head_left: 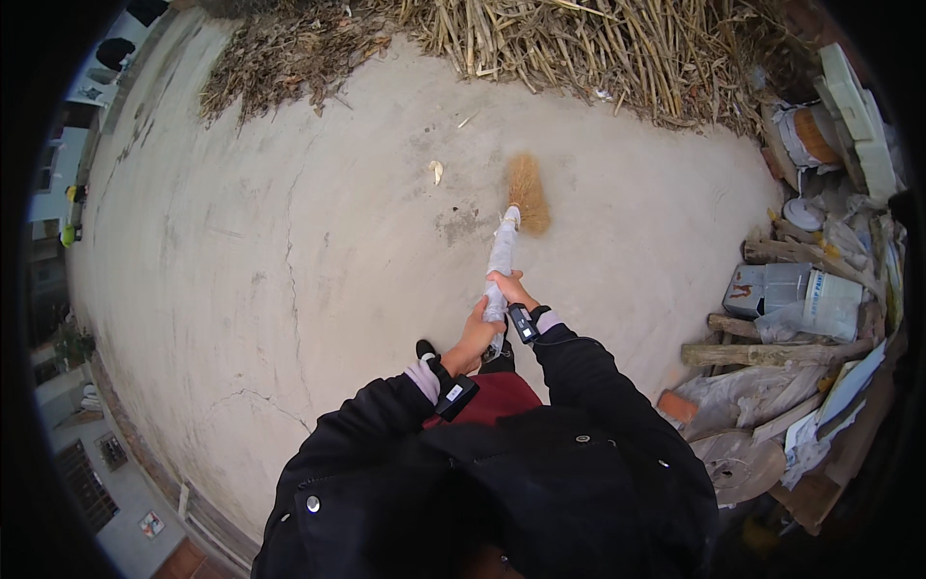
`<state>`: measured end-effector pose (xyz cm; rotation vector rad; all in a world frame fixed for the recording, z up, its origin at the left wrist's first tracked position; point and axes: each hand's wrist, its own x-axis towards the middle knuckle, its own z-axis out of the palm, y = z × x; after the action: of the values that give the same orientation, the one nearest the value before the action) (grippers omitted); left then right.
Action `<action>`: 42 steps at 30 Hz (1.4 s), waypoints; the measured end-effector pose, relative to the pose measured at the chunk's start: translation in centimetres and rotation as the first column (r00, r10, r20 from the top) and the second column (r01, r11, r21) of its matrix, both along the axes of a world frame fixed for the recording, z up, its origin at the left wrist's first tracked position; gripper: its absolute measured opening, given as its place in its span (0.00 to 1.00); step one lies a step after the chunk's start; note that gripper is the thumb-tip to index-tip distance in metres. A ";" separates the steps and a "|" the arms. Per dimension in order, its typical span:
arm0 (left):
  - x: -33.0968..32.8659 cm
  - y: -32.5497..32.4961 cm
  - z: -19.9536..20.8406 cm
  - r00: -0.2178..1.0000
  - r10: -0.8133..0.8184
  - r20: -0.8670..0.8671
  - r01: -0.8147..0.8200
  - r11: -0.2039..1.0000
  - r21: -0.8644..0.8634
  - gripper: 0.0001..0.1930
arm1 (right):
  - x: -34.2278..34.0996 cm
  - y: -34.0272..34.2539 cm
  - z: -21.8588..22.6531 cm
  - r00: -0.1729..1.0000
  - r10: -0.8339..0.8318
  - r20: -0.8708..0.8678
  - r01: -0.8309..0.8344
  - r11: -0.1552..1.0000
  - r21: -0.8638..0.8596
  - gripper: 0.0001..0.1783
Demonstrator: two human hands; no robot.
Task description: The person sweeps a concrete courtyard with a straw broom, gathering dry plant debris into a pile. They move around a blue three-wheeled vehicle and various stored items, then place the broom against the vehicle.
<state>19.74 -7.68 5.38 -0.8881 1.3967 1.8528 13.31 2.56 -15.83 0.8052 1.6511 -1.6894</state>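
Concrete yard [367, 222], pale & cracked, w/ the broom [502, 253] out front of the wearer, bristles [527, 188] pointing away; can't tell if they touch the ground. Handle's wrapped in whitish plastic. L hand [473, 340] grips low on it; R hand [513, 288] grips just above, nearer the bristles, fingers of both closed round the handle. Prob. stacked like that for leverage & steering; wrap's maybe for a comfier hold.

Just L of the broom: small pale scrap [437, 172] & a dark stain [457, 227]. Beyond the broom: big pile of dry stalks [579, 43], w/ a leafy heap [289, 58] farther L. Well R of the broom: grey metal can [767, 288], white bucket [833, 307], logs [762, 354] & an orange brick [677, 406], prob. just dumped there for storage.

Labels: bucket has printed blue lettering; wrist devices [523, 323] carry whitish patches, too small to read.
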 end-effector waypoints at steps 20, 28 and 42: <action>-7.9 -34.9 0.6 0.939 -0.337 0.069 0.326 0.936 0.133 0.26 | -1.4 -31.3 2.8 0.836 -0.341 0.430 0.403 0.913 -0.059 0.17; -17.4 -42.1 1.7 0.922 -0.384 -0.053 0.331 0.850 -0.410 0.45 | -19.1 -44.4 7.3 0.982 -0.124 0.141 0.179 0.843 -0.507 0.20; -21.7 -35.7 -0.5 0.921 -0.373 -0.109 0.386 0.840 0.381 0.40 | -16.3 -27.7 4.9 0.875 -0.469 0.115 0.460 0.882 0.100 0.42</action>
<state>-1.92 -43.38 4.88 -0.3454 1.0595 1.7478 -2.96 -25.15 -10.97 1.4128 1.5057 -1.8455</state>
